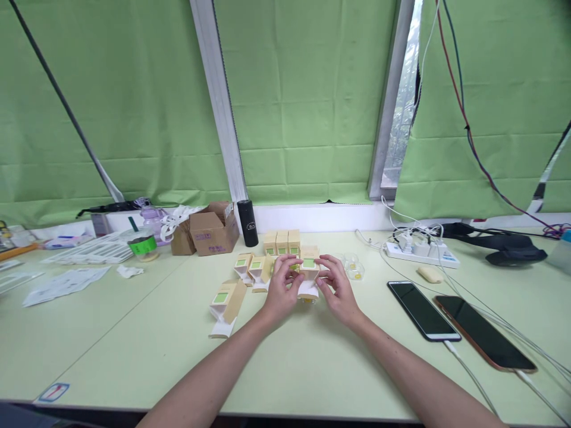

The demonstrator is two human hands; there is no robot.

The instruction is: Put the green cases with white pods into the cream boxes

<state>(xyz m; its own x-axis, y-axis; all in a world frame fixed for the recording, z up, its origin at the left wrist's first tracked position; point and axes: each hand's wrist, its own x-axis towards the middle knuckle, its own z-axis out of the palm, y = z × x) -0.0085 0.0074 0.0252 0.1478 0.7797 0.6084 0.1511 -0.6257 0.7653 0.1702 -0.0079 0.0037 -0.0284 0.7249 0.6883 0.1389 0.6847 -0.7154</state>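
My left hand (282, 288) and my right hand (338, 287) meet at the middle of the pale green table (134, 351), both with fingers curled around a small tan carton with a green label (308, 265), its white bottom flaps open toward me. Something yellow shows just under the flaps. To the left lie several more tan cartons with open flaps, the nearest one (227, 301) lying on its side. Three closed cartons (282, 242) stand in a row behind my hands.
Two phones (422, 310) on cables lie at the right, in front of a white power strip (422, 249). A black cylinder (247, 223), brown cardboard boxes (213, 230), a green-lidded cup (143, 245) and papers (62, 284) sit at the back left. Small clear cases (354, 268) lie beside my right hand.
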